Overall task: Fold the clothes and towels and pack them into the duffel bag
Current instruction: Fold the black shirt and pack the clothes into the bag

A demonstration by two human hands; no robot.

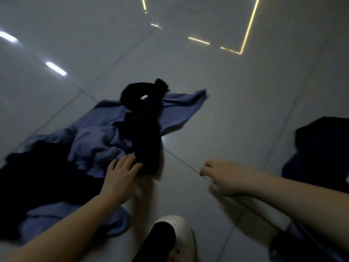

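Observation:
A loose heap of clothes lies on the glossy tiled floor at the left and centre. It holds a blue garment (98, 137) spread wide and a long black garment (145, 129) draped across it. My left hand (120, 176) rests on the near end of the black garment, fingers spread on the cloth. My right hand (221, 176) hovers above bare floor to the right, fingers curled, with nothing in it. A dark blue duffel bag (321, 154) sits at the right edge, partly cut off. The picture is dim and blurred.
More dark cloth (37, 176) lies at the left of the heap. A white slipper with a dark sock (170, 235) shows at the bottom centre. Ceiling lights reflect in the grey floor tiles (226, 110).

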